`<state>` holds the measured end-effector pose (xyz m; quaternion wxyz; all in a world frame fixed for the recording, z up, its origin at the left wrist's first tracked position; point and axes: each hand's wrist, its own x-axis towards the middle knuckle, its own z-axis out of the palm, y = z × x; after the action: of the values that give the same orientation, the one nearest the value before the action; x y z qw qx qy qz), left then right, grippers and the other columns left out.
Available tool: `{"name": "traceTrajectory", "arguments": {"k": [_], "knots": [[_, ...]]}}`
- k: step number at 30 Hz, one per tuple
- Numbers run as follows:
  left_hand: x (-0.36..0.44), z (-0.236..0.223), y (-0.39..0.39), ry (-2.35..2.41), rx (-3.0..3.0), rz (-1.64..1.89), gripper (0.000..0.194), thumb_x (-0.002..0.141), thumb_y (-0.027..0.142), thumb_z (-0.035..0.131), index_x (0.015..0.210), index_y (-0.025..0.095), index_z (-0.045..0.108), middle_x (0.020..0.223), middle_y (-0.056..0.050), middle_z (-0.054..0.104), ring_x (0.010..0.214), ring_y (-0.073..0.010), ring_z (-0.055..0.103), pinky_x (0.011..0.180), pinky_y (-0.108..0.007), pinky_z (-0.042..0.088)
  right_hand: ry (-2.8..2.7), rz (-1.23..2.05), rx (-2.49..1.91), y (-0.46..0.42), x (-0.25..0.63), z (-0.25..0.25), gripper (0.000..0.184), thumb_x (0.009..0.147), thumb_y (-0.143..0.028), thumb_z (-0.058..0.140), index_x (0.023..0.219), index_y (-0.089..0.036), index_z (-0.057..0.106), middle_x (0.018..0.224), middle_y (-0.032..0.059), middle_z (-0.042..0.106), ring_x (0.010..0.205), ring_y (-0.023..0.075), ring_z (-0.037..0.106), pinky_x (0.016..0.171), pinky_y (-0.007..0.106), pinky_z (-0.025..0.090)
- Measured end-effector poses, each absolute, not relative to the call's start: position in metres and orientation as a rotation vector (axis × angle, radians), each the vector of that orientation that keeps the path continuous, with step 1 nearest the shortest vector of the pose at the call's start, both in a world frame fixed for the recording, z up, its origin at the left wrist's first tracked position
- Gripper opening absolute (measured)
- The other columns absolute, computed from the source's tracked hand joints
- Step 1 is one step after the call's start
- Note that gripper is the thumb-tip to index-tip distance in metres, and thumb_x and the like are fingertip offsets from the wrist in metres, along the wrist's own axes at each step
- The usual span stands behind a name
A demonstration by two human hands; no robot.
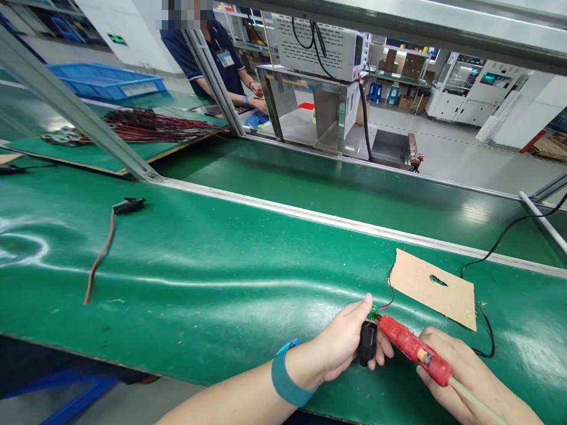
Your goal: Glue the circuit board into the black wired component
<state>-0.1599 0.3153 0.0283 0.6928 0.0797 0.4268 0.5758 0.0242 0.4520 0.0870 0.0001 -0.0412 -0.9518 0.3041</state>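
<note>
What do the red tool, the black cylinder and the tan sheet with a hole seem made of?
The red tool looks like slightly glossy, hard plastic, with a moulded-looking body. The black cylinder is likely smooth plastic, showing soft highlights, though coated metal is possible. The tan sheet seems to be matte cardboard, given its dull brown face and ragged hole.

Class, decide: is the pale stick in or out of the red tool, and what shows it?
Partly in, it seems: the pale stick meets the rear of the red tool, its remainder sticking out.
</note>
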Motion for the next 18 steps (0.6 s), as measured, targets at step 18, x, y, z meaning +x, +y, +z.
{"name": "traceTrajectory", "arguments": {"k": [18], "knots": [[-0.1567, 0.0227, 0.3152, 1.039, 0.243, 1.332, 0.074, 0.079, 0.082, 0.052, 0.093, 0.010, 0.056, 0.065, -0.011, 0.065, 0.050, -0.0150, 0.058, 0.045, -0.023, 0.043, -3.091, 1.121, -0.210, 0.4533, 0.0276, 0.0897, 0.007, 0.100, -0.018, 0.041, 0.097, -0.020, 0.048, 0.093, 0.0037, 0.052, 0.078, 0.0117, 0.051, 0.067, 0.026, 0.045]]}}
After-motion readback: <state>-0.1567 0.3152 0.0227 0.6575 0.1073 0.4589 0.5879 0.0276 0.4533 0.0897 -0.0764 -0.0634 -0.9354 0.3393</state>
